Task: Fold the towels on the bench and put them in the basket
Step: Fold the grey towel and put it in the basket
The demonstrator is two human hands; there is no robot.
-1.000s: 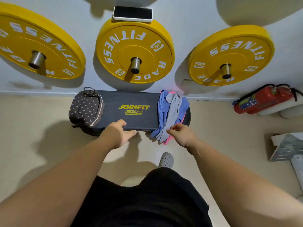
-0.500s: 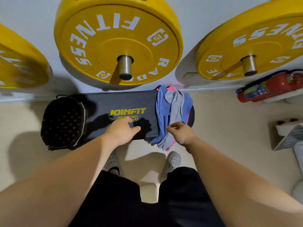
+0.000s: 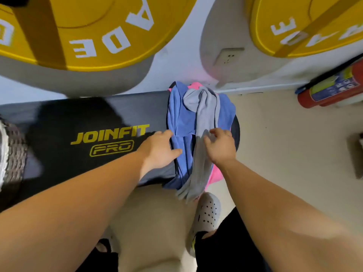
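Note:
Three towels lie draped in a heap over the right end of the black bench: a grey towel on top, a blue towel under it and a pink towel at the bottom, their ends hanging over the near edge. My left hand rests flat on the bench, its fingers and thumb touching the blue towel's left edge. My right hand lies on the grey towel with fingers and thumb curled into the cloth. A sliver of the dotted fabric basket shows at the far left on the bench.
Yellow weight plates hang on the wall just above the bench. A red fire extinguisher lies on the floor at the right. My shoe stands on the beige floor below the hanging towel ends.
The camera has come much closer to the bench. My left hand slid right to the blue towel's edge. My right hand moved up from the hanging ends onto the grey towel.

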